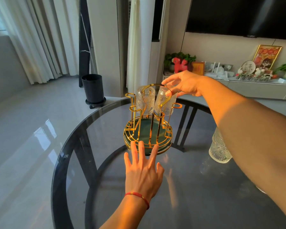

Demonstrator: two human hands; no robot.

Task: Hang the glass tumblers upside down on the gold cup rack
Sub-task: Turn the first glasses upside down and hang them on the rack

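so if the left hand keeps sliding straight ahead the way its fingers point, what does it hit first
Probably the green base of the gold cup rack. The left hand lies flat and open, fingertips at that rim; whether they already touch is unclear.

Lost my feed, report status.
Left hand open, steadying rack. Right hand seating second tumbler. One tumbler waits on table. Nothing blocking.

right forearm (248,129) hides most of table tumbler (219,149); both arms cut off at frame edge; shelf ornaments (248,70) too small to tell
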